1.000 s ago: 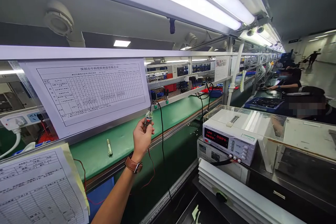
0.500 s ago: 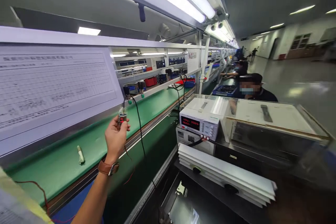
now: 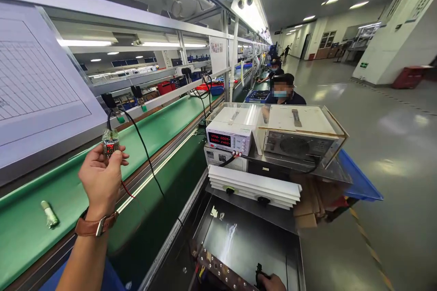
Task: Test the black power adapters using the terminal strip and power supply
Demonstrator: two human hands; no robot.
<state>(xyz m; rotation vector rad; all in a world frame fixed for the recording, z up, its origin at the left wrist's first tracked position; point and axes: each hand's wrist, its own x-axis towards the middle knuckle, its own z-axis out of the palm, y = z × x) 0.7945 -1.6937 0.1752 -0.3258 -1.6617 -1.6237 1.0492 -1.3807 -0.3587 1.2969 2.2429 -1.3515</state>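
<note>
now | right hand point(image 3: 274, 283) appears | left hand point(image 3: 101, 178) still holds display point(image 3: 110, 148)

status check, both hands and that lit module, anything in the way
Left hand pinching small red-lit module. Right hand at black object, cut by frame edge, grip unclear. Black cable hangs beside left hand, not blocking it.

head cam | faces forward-down along green belt point(image 3: 164, 125) | left hand point(image 3: 101, 173) near
</note>
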